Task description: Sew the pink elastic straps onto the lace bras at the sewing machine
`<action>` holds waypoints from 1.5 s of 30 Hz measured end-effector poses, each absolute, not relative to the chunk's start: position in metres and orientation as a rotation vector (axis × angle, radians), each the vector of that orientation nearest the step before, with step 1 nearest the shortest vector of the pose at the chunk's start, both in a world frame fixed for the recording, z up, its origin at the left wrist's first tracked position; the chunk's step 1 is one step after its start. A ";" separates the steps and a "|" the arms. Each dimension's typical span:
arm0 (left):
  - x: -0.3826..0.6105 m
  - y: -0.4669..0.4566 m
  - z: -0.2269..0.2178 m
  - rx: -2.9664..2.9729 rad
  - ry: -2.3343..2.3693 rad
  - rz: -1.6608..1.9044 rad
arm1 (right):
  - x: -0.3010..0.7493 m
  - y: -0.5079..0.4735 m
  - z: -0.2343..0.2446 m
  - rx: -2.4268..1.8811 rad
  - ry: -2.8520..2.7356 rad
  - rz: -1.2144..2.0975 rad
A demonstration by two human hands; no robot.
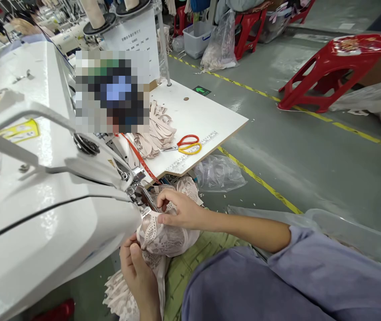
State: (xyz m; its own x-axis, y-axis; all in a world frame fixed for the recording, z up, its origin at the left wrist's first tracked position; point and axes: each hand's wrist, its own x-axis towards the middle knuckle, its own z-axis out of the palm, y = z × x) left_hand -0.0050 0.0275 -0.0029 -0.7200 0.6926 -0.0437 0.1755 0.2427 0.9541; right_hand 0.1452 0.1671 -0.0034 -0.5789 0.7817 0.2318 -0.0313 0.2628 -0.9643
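A pale pink lace bra (pixel 173 240) lies at the needle end of a white sewing machine (pixel 76 236), part of its edge under the presser foot. My left hand (pixel 138 269) pinches the lace near the bra's lower left edge, thumb on top. On the far side, my right hand (pixel 183 211) has its fingers curled and its thumb pressed on the upper edge close to the foot. More pale lace pieces hang below my left hand. A green cloth (pixel 190 267) is under the bra, across my lap.
On the white table (pixel 217 118) are a pile of beige straps (pixel 160 133) and scissors (pixel 189 145) with red and yellow handles. Plastic bags, a red stool (pixel 337 67) and a clear bin (pixel 197 39) stand on the floor. A paper sheet (pixel 137 40) hangs behind.
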 end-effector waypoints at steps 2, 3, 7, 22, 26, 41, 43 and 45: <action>-0.004 0.026 -0.002 0.804 2.059 1.489 | 0.145 0.167 -0.003 -0.693 -1.798 1.394; -0.004 0.025 -0.001 0.809 2.050 1.495 | 0.145 0.166 -0.003 -0.699 -1.798 1.398; 0.001 0.025 0.005 0.802 2.063 1.510 | 0.147 0.165 0.001 -0.724 -1.793 1.416; 0.012 0.004 0.001 0.837 1.936 1.454 | 0.161 0.155 0.002 -0.719 -1.549 1.923; 0.017 0.002 0.000 0.818 1.833 1.347 | 0.181 0.147 0.006 -0.714 -1.486 2.102; -0.085 -0.009 0.103 0.117 0.940 1.836 | 0.203 0.110 -0.042 -0.449 -2.743 1.102; -0.122 -0.016 0.115 0.083 0.903 2.029 | 0.207 0.114 -0.042 -0.486 -2.739 1.170; -0.153 -0.023 0.121 0.038 0.905 2.169 | 0.211 0.115 -0.038 -0.556 -2.673 1.290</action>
